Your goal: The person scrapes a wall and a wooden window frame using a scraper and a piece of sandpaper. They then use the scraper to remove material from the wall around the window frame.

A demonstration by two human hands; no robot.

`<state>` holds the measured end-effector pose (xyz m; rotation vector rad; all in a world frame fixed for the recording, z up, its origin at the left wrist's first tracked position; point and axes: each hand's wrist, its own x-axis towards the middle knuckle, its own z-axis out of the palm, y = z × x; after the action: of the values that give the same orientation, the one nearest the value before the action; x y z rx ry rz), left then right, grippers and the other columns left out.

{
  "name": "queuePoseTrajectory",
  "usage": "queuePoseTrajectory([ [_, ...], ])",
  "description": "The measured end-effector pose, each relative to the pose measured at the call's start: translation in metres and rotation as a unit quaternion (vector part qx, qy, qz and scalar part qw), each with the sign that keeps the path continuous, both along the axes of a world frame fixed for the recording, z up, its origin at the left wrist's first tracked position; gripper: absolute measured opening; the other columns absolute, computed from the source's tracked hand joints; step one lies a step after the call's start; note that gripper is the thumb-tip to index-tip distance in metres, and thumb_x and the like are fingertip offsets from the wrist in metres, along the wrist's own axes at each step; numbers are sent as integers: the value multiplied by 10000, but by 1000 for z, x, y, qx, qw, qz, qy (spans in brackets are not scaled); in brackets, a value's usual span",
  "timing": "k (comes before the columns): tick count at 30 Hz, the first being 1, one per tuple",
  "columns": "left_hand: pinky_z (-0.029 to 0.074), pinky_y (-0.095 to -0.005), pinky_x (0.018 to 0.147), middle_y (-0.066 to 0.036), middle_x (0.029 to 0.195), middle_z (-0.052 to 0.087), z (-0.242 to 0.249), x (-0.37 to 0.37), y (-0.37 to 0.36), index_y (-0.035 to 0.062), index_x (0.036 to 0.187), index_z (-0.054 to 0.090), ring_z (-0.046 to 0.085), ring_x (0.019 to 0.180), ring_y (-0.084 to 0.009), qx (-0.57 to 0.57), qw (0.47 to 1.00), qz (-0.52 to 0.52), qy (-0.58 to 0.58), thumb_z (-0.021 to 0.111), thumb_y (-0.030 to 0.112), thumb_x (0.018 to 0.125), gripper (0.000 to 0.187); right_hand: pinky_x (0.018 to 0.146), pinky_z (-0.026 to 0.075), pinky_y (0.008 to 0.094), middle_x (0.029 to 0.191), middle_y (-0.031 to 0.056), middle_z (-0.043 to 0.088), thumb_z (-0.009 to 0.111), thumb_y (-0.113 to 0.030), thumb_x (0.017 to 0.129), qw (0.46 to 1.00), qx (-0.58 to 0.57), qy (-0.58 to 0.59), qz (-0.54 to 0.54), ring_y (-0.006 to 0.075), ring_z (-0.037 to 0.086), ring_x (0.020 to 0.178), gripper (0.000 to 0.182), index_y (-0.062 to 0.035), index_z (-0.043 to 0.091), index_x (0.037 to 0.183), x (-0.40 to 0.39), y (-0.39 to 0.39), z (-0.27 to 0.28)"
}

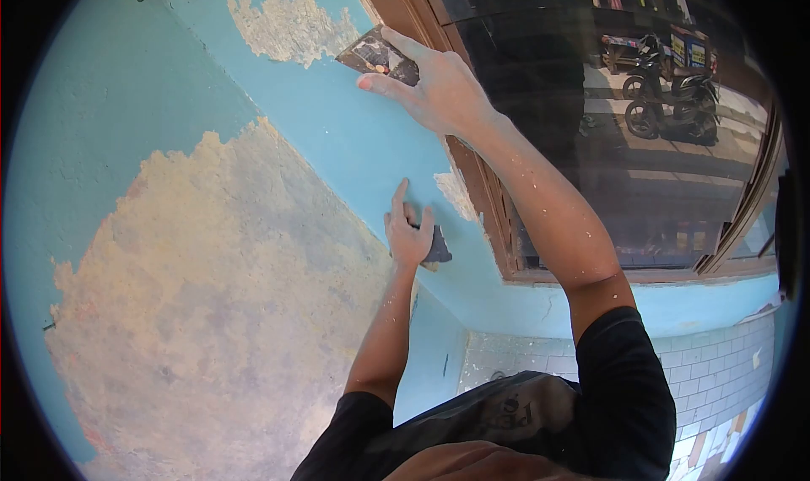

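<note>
My right hand point(439, 84) is raised near the window frame, its fingers and thumb closed on a worn scraper point(371, 53). The scraper's blade lies against the blue wall point(329, 127), at the edge of a bare patch point(291, 27) where the paint is gone. Lower down, my left hand point(408, 235) is by the wall with a second, dark scraper point(439, 246) held at its palm side, partly hidden by the hand. The index finger points up along the wall. A small bare patch point(456, 196) lies right of this hand.
A large bare, mottled area point(228, 287) covers the left wall. The brown window frame point(485, 198) runs along the right, and its dark glass point(540, 101) shows a motorcycle. Pale tiles point(709, 367) are at the lower right.
</note>
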<state>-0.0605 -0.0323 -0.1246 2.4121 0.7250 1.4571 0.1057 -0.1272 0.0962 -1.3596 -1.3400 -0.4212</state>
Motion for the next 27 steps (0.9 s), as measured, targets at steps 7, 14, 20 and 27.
queuePoseTrajectory([
  [7, 392, -326, 577, 4, 639, 456, -205, -93, -34, 32, 1478, 501, 440, 578, -125, -333, 939, 82, -35, 713, 138, 886, 638, 796, 591, 385, 940, 197, 763, 607, -823, 851, 999, -45, 15, -1, 278, 751, 821, 1044, -69, 463, 1558, -1, -9, -13],
  [14, 538, -464, 979, -261, 1164, 730, -359, -241, -112, 64, 1229, 737, 704, 1093, -391, -513, 788, 320, 118, 756, 389, 776, 557, 720, 585, 339, 955, 174, 769, 679, -746, 858, 998, -43, 46, 19, 257, 750, 787, 986, -76, 477, 1553, -10, -11, -25],
  [20, 577, -432, 902, -217, 1079, 765, -478, -334, -141, 22, 1095, 773, 737, 981, -334, -502, 783, 287, 229, 751, 346, 847, 409, 761, 596, 358, 1003, 181, 770, 670, -746, 865, 998, -32, 37, 40, 248, 759, 835, 971, -65, 500, 1536, -1, -9, -40],
  [27, 583, -428, 872, -193, 1040, 765, -457, -327, -152, 11, 1084, 766, 732, 942, -307, -605, 726, 311, 103, 734, 318, 872, 375, 799, 588, 349, 1018, 180, 770, 706, -690, 878, 994, -56, 59, 70, 242, 757, 878, 945, -40, 496, 1531, 0, -17, -42],
])
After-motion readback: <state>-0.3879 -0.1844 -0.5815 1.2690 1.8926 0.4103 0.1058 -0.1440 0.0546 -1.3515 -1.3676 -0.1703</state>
